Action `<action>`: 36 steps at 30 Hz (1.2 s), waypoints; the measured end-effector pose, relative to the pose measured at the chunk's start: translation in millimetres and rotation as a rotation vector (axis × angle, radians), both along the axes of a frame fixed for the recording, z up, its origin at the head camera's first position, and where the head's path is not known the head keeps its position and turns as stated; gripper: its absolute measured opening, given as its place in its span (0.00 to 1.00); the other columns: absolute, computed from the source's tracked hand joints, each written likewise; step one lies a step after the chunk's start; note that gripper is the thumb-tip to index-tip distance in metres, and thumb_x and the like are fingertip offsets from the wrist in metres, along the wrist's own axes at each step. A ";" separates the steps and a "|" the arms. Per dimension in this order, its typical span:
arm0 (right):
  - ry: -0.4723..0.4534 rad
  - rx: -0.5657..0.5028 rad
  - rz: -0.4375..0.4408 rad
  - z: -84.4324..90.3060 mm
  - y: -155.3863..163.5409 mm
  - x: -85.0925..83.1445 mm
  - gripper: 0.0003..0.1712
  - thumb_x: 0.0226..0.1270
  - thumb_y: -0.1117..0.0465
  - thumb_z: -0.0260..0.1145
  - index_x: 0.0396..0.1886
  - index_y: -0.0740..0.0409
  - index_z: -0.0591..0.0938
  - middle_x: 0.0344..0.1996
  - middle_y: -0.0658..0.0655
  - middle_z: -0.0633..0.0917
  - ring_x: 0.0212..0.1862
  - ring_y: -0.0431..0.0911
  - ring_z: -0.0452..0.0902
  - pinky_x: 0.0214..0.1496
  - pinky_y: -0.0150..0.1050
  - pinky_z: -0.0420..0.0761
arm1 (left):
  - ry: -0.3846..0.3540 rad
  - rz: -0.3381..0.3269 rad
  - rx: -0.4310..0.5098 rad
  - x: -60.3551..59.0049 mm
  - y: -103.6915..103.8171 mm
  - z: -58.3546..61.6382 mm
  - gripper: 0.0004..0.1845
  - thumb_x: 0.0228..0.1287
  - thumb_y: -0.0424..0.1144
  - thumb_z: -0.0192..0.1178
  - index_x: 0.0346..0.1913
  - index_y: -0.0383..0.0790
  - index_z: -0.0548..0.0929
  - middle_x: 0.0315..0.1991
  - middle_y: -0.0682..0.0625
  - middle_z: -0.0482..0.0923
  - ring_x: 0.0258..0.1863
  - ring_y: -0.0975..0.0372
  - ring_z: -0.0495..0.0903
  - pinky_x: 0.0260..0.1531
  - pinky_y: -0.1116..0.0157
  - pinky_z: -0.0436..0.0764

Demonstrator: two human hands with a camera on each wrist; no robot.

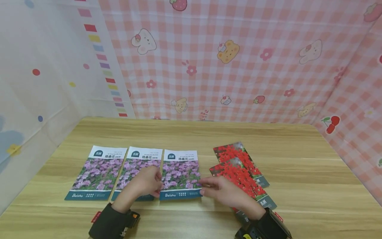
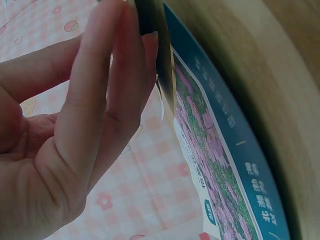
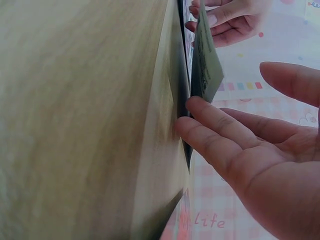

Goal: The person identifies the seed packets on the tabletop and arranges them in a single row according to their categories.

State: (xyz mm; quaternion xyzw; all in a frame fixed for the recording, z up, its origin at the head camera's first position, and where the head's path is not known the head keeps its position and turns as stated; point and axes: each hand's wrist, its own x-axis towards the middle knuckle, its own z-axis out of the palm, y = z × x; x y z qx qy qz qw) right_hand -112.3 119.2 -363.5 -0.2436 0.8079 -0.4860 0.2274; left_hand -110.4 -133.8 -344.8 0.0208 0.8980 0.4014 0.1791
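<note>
Three purple-flower seed packets lie side by side on the wooden table (image 1: 191,136). My left hand (image 1: 155,186) touches the left edge of the third purple packet (image 1: 180,174) with straight fingers (image 2: 125,75). That packet (image 2: 215,150) stands close against those fingertips in the left wrist view. My right hand (image 1: 207,187) rests its fingertips (image 3: 200,117) against the packet's right edge, palm open. In the right wrist view the packet (image 3: 205,65) is slightly raised off the table, with the left hand (image 3: 225,20) at its far side.
The other two purple packets (image 1: 96,172) (image 1: 135,166) lie to the left. Overlapping red-flower packets (image 1: 238,157) (image 1: 243,181) lie to the right, one partly under my right wrist. Pink checked cloth walls (image 1: 238,66) enclose the table on three sides.
</note>
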 end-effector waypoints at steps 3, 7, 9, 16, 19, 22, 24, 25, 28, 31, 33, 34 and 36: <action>0.012 0.003 0.014 0.0 0.0 -0.4 0.23 0.65 0.59 0.59 0.55 0.69 0.73 0.54 0.66 0.75 0.55 0.56 0.72 0.53 0.44 0.74 | -0.007 0.002 0.004 -0.2 -0.4 -0.8 0.12 0.55 0.20 0.56 0.43 0.21 0.72 0.25 0.43 0.74 0.19 0.59 0.78 0.21 0.66 0.81; 0.016 -0.004 0.045 -0.4 0.7 -1.2 0.23 0.65 0.59 0.59 0.54 0.71 0.74 0.54 0.68 0.74 0.54 0.57 0.73 0.52 0.42 0.75 | 0.000 -0.002 -0.002 -0.9 -1.3 -2.7 0.11 0.56 0.20 0.54 0.43 0.21 0.72 0.24 0.43 0.74 0.19 0.58 0.78 0.21 0.66 0.81; 0.009 -0.008 0.058 -0.5 1.5 -1.5 0.23 0.65 0.60 0.59 0.54 0.71 0.74 0.55 0.69 0.73 0.55 0.57 0.72 0.52 0.42 0.76 | 0.008 -0.006 -0.011 -1.3 -1.7 -3.4 0.11 0.56 0.20 0.54 0.43 0.21 0.72 0.24 0.43 0.74 0.19 0.58 0.78 0.21 0.65 0.81; -0.005 -0.014 0.083 -1.0 3.1 -1.9 0.22 0.66 0.61 0.58 0.54 0.73 0.73 0.56 0.70 0.72 0.55 0.57 0.72 0.51 0.43 0.76 | 0.034 -0.032 -0.063 -1.5 -1.7 -2.0 0.10 0.55 0.21 0.55 0.42 0.22 0.73 0.26 0.44 0.73 0.20 0.58 0.79 0.23 0.64 0.81; 0.010 -0.003 0.088 -1.5 2.7 -2.0 0.22 0.66 0.61 0.58 0.54 0.73 0.73 0.55 0.70 0.73 0.54 0.56 0.73 0.51 0.42 0.76 | 0.043 -0.041 -0.085 -1.3 -1.3 -0.8 0.11 0.55 0.22 0.56 0.42 0.23 0.73 0.26 0.45 0.73 0.20 0.59 0.79 0.24 0.63 0.81; 0.014 0.015 0.087 -2.3 1.9 -1.1 0.23 0.66 0.60 0.58 0.55 0.73 0.72 0.54 0.69 0.74 0.54 0.55 0.73 0.51 0.41 0.76 | 0.055 -0.047 -0.102 -1.1 -1.2 0.2 0.12 0.55 0.23 0.56 0.43 0.22 0.73 0.26 0.45 0.74 0.20 0.59 0.79 0.25 0.63 0.81; 0.013 0.026 0.089 -2.9 1.4 -0.1 0.24 0.66 0.60 0.58 0.55 0.73 0.72 0.55 0.69 0.74 0.55 0.54 0.73 0.52 0.41 0.75 | 0.063 -0.052 -0.112 -1.1 -1.3 0.9 0.12 0.54 0.23 0.55 0.43 0.22 0.74 0.25 0.45 0.74 0.21 0.59 0.79 0.26 0.62 0.81; 0.007 0.031 0.091 -3.1 1.1 0.4 0.24 0.67 0.60 0.58 0.56 0.73 0.72 0.55 0.68 0.73 0.55 0.54 0.72 0.53 0.40 0.75 | 0.066 -0.054 -0.116 -1.1 -1.4 1.2 0.12 0.54 0.23 0.55 0.43 0.22 0.74 0.25 0.45 0.74 0.21 0.59 0.79 0.27 0.62 0.81; -0.005 0.042 0.103 -3.3 0.4 1.5 0.25 0.67 0.59 0.58 0.57 0.73 0.71 0.58 0.69 0.70 0.57 0.54 0.70 0.55 0.41 0.73 | 0.076 -0.062 -0.134 -1.3 -1.6 2.4 0.13 0.54 0.23 0.54 0.43 0.22 0.74 0.25 0.46 0.75 0.21 0.60 0.79 0.28 0.60 0.80; -0.013 0.056 0.115 -3.1 -0.2 1.4 0.26 0.67 0.59 0.57 0.59 0.72 0.69 0.60 0.69 0.67 0.59 0.53 0.68 0.57 0.43 0.70 | 0.087 -0.070 -0.153 -1.6 -1.7 3.6 0.13 0.54 0.24 0.54 0.43 0.22 0.75 0.24 0.47 0.75 0.20 0.60 0.78 0.28 0.60 0.80; -0.005 0.073 0.123 -2.9 -0.5 1.0 0.26 0.67 0.58 0.57 0.59 0.71 0.69 0.61 0.68 0.67 0.61 0.53 0.66 0.59 0.45 0.68 | 0.095 -0.072 -0.165 -1.8 -1.8 4.1 0.13 0.53 0.24 0.55 0.43 0.23 0.75 0.23 0.47 0.75 0.20 0.60 0.78 0.28 0.60 0.80; 0.004 0.083 0.127 -2.8 -0.6 0.8 0.26 0.67 0.58 0.57 0.59 0.70 0.69 0.61 0.68 0.67 0.61 0.54 0.65 0.59 0.46 0.67 | 0.098 -0.073 -0.169 -1.9 -1.9 4.2 0.12 0.53 0.24 0.55 0.42 0.23 0.75 0.23 0.47 0.75 0.20 0.61 0.78 0.27 0.60 0.80; 0.027 0.102 0.136 -2.7 -0.8 0.5 0.26 0.67 0.57 0.57 0.60 0.69 0.70 0.61 0.67 0.67 0.62 0.54 0.63 0.60 0.48 0.66 | 0.102 -0.075 -0.177 -2.1 -2.2 4.2 0.12 0.53 0.25 0.56 0.42 0.23 0.76 0.23 0.47 0.76 0.20 0.61 0.78 0.27 0.61 0.79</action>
